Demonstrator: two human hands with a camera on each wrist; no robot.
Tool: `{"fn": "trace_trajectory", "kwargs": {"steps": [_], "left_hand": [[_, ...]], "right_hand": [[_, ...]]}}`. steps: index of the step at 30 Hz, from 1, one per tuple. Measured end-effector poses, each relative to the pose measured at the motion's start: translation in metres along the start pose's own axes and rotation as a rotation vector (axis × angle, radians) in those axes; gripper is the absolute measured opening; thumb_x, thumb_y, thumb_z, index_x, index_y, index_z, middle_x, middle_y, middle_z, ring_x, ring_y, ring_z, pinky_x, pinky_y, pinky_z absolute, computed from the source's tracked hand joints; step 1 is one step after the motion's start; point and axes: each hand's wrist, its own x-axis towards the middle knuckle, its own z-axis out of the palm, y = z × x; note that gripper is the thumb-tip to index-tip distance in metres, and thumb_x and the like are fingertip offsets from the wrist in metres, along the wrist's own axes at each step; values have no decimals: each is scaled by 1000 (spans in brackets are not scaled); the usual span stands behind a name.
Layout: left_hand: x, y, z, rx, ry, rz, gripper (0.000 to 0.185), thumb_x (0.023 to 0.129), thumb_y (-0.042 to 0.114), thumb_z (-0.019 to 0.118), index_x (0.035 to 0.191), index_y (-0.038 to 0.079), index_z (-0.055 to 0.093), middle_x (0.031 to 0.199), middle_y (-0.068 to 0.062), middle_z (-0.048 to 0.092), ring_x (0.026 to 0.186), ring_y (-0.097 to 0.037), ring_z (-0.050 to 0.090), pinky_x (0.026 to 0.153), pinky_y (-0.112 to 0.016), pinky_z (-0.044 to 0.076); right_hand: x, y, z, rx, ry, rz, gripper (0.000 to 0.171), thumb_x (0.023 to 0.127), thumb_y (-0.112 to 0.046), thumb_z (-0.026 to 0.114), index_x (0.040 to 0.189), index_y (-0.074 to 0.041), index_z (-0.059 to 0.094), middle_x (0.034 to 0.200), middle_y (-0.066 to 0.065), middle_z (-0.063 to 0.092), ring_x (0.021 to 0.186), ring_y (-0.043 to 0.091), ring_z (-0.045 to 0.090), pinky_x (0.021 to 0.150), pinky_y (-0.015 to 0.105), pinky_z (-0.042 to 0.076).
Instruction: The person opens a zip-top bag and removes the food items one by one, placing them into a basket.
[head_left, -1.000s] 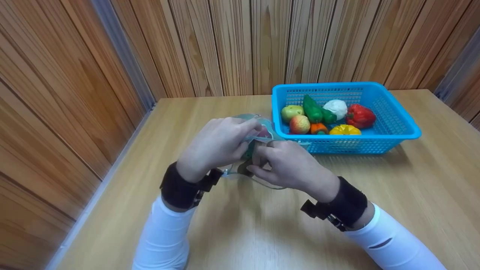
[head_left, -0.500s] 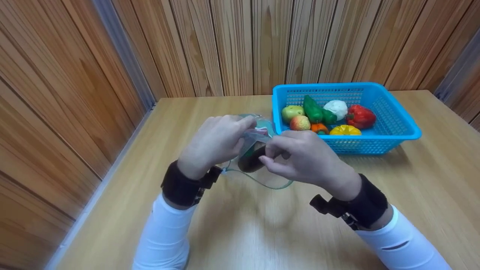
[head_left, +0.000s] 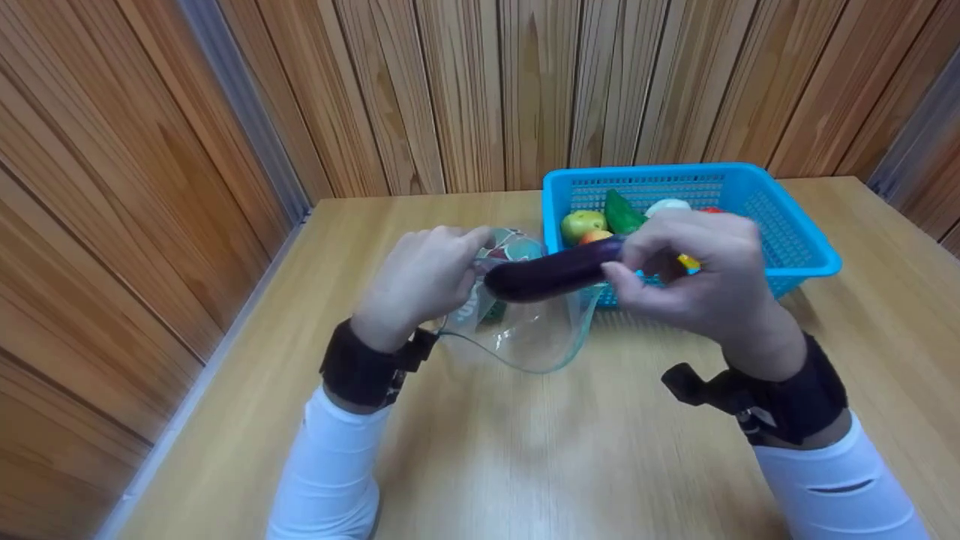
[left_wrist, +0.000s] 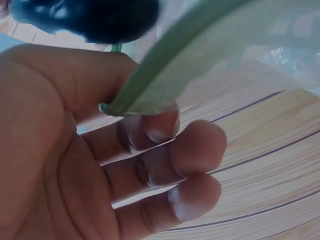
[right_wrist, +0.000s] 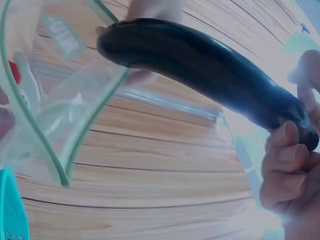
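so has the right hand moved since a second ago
Yes. The right hand, gripping the eggplant, has gone right and up in the head view: it was left of the blue basket and now overlaps the basket's front.

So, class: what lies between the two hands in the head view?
The dark purple eggplant spans the gap: the right hand holds one end, while the other end sits at the mouth of the clear bag, gripped by the left hand.

Head cam looked down at the whole wooden table; both wrist cams sat super close underneath (blurry), sharing the dark purple eggplant.
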Motion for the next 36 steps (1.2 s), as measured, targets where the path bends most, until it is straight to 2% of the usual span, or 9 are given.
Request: {"fn": "trace_trajectory", "kwargs": {"steps": [8,11,15,20,23,28,30,32,36], "left_hand": [[1,-2,0,-27,-41,-58,28,86,-4,61,110,8,64,85,-5,67,66,-19,59,58,-30,50],[1,-2,0,-31,-50,-64,30,86,-4,58,113,8,65,85,-5,67,66,-18,58,58,-29,50],[0,0,1,-45,-67,-67,30,90,0,58,118,8,64,86,-4,67,65,-17,57,58,-27,50],[-1,1,2,-53,-59,-48,27,91,2,59,117,7,65,85,-5,66,64,-17,55,58,-27,50],[-1,2,1,-57,-58,-45,25,92,2,60,115,8,65,85,-5,67,66,-17,56,61,-27,51],[-1,3,-1,-79,-81,-27,22,92,3,61,113,9,66,90,-5,69,69,-17,60,65,-27,54],[0,4,-2,-94,-92,-9,23,92,3,61,114,10,65,93,-5,71,70,-17,62,66,-27,55],[0,4,-2,-112,-104,5,25,91,3,62,115,11,66,94,-5,71,70,-16,62,66,-26,56],[0,3,0,-155,-135,30,27,87,4,69,113,13,68,94,-3,72,71,-15,62,69,-26,56]], "right_hand": [[4,11,-8,63,393,51,24,67,-2,68,54,7,49,51,7,45,49,4,35,51,12,21],[0,24,-14,-68,489,136,24,67,-4,66,57,11,51,52,6,48,49,1,37,51,11,25],[-14,52,-19,-300,464,237,21,73,-7,67,63,11,60,55,11,55,52,0,42,54,9,34],[-49,95,-12,-475,310,312,14,79,-7,69,72,5,67,64,15,64,55,10,48,60,9,37],[-70,114,-3,-526,140,393,14,84,-10,71,78,3,69,73,15,69,61,20,56,66,12,40],[-86,126,4,-514,-442,778,24,97,-22,61,94,-1,72,82,14,68,72,27,59,62,28,44],[-86,127,4,-487,-627,881,27,99,-25,58,97,-3,73,81,12,66,72,27,58,60,30,43],[-85,127,3,-472,-716,907,29,100,-25,56,97,-2,73,77,12,64,70,27,57,60,32,43],[-80,123,2,-463,-765,928,30,100,-25,56,102,-1,74,78,11,65,70,26,57,61,31,44]]}}
